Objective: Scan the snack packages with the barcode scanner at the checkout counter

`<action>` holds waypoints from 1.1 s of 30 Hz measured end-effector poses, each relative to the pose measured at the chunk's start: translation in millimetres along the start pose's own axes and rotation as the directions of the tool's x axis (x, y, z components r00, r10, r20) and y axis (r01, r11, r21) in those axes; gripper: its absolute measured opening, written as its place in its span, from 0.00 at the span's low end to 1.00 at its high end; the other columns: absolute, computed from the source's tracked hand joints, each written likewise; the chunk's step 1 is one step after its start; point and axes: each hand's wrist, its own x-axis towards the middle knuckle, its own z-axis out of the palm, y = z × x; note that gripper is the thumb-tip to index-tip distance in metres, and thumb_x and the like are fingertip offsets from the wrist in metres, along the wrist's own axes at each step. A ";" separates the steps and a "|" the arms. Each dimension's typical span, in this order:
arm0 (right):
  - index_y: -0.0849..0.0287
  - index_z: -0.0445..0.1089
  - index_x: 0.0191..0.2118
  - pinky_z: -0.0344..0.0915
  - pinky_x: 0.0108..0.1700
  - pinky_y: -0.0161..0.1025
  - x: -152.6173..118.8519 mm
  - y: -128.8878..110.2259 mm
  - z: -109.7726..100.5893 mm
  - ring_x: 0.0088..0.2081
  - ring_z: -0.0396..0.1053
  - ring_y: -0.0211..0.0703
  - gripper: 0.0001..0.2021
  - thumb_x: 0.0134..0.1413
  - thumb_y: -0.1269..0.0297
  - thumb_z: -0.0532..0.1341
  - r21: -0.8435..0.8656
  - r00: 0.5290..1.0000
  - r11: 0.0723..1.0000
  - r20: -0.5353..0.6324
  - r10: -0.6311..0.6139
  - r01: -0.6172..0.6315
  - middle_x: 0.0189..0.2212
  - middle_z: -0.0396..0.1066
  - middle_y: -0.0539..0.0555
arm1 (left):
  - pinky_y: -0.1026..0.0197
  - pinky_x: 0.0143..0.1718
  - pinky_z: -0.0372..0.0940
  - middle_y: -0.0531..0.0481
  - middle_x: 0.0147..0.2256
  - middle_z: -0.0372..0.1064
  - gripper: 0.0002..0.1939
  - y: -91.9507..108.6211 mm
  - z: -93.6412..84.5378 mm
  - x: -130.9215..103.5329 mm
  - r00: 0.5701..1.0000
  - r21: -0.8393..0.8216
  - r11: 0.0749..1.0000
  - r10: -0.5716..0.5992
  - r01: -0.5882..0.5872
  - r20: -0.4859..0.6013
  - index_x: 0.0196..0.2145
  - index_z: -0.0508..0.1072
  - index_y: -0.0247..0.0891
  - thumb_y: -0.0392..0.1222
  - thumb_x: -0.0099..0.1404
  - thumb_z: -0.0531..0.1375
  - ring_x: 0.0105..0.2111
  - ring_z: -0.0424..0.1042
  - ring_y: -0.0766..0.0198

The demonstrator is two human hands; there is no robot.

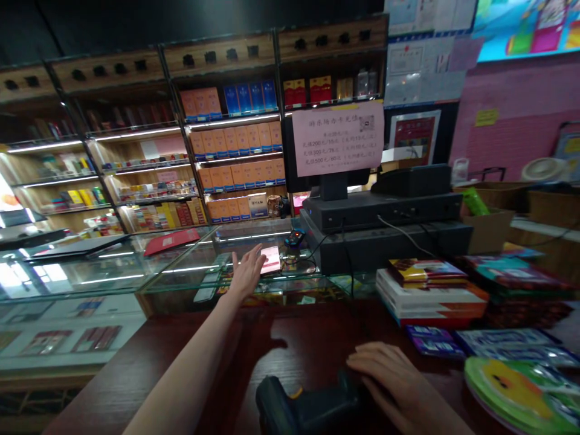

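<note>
My left hand [247, 272] is stretched forward over the glass display counter [176, 275], thumb and fingers apart. Its fingertips are at the left edge of a phone [271, 260] with a lit pink and white screen; whether they touch it I cannot tell. On the dark red wooden counter top [254, 344] lies a black handheld barcode scanner [312, 406]. Beside its right end rests my right hand [385, 371], palm down, fingers extended and not wrapped round it. Part of the scanner's right end is hidden by that hand.
A black cash register [385, 211] bearing a paper sign [339, 140] stands ahead. To the right are stacked boxes [430, 296], purple packets [432, 341] and a round green package [521, 393]. A red folder [171, 241] lies on the glass; cables trail near the phone.
</note>
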 end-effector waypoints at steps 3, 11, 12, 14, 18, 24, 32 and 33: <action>0.40 0.70 0.55 0.70 0.56 0.56 -1.8 4.4 -1.2 0.55 0.71 0.54 0.18 0.63 0.65 0.58 -0.030 0.999 1.000 -0.046 -0.005 0.004 0.52 0.75 0.53 | 0.27 0.66 0.33 0.43 0.62 0.64 0.23 -0.1 3.4 2.1 0.999 -0.015 0.999 -0.031 0.031 -0.018 0.61 0.62 0.45 0.48 0.76 0.40 0.62 0.63 0.54; 0.41 0.71 0.54 0.70 0.55 0.55 0.4 -1.4 -5.3 0.55 0.71 0.54 0.17 0.62 0.67 0.58 -0.049 0.999 0.999 -0.040 -0.011 0.009 0.52 0.75 0.54 | 0.27 0.66 0.31 0.43 0.64 0.62 0.22 -3.5 9.4 3.3 0.999 -0.028 0.999 -0.037 0.037 0.021 0.58 0.65 0.45 0.49 0.76 0.39 0.63 0.61 0.52; 0.42 0.71 0.54 0.70 0.55 0.54 1.1 -1.9 -6.1 0.55 0.71 0.54 0.17 0.62 0.67 0.58 -0.048 0.999 0.999 -0.047 -0.011 0.008 0.52 0.75 0.54 | 0.28 0.66 0.32 0.43 0.63 0.64 0.22 -4.0 9.5 3.1 0.999 -0.041 0.998 -0.048 0.049 0.009 0.59 0.64 0.45 0.49 0.76 0.40 0.63 0.62 0.53; 0.43 0.72 0.54 0.71 0.54 0.53 2.4 -3.3 -7.9 0.54 0.72 0.53 0.18 0.62 0.67 0.58 -0.049 0.998 0.999 -0.063 -0.021 0.017 0.51 0.76 0.55 | 0.30 0.67 0.33 0.44 0.59 0.68 0.23 -3.3 5.8 1.6 0.995 -0.090 0.993 -0.086 0.081 -0.047 0.62 0.61 0.46 0.50 0.76 0.40 0.63 0.62 0.55; 0.46 0.72 0.54 0.70 0.55 0.52 4.7 -10.4 -12.0 0.53 0.71 0.51 0.17 0.62 0.70 0.57 -0.074 0.995 0.997 -0.087 -0.043 0.036 0.50 0.76 0.55 | 0.37 0.69 0.36 0.45 0.52 0.75 0.25 10.1 -17.9 -8.4 0.937 -0.263 0.959 -0.187 0.109 -0.296 0.54 0.68 0.41 0.50 0.76 0.38 0.58 0.68 0.57; 0.52 0.71 0.52 0.66 0.56 0.48 6.6 -26.2 -16.6 0.53 0.70 0.47 0.16 0.64 0.74 0.56 -0.077 0.996 0.996 -0.066 -0.055 0.050 0.49 0.76 0.55 | 0.46 0.68 0.42 0.49 0.42 0.78 0.31 61.2 -51.9 -36.7 0.926 -0.399 0.916 -0.115 -0.041 -0.358 0.24 0.71 0.40 0.52 0.74 0.37 0.42 0.75 0.62; 0.56 0.70 0.54 0.62 0.56 0.49 3.2 -28.8 -24.8 0.52 0.69 0.48 0.16 0.62 0.73 0.58 -0.014 0.999 0.999 -0.020 0.035 -0.035 0.49 0.75 0.56 | 0.46 0.63 0.55 0.51 0.43 0.79 0.28 114.2 -61.2 -82.2 0.997 -0.539 0.840 -0.028 0.066 0.078 0.38 0.77 0.44 0.58 0.72 0.41 0.50 0.73 0.55; 0.55 0.69 0.55 0.62 0.56 0.48 2.4 -29.4 -24.7 0.52 0.68 0.48 0.17 0.63 0.72 0.58 -0.002 0.999 1.000 -0.016 0.031 -0.031 0.49 0.75 0.56 | 0.46 0.61 0.58 0.51 0.39 0.80 0.28 115.5 -62.1 -88.1 0.992 -0.556 0.823 -0.067 0.116 0.109 0.42 0.77 0.44 0.58 0.71 0.41 0.48 0.74 0.54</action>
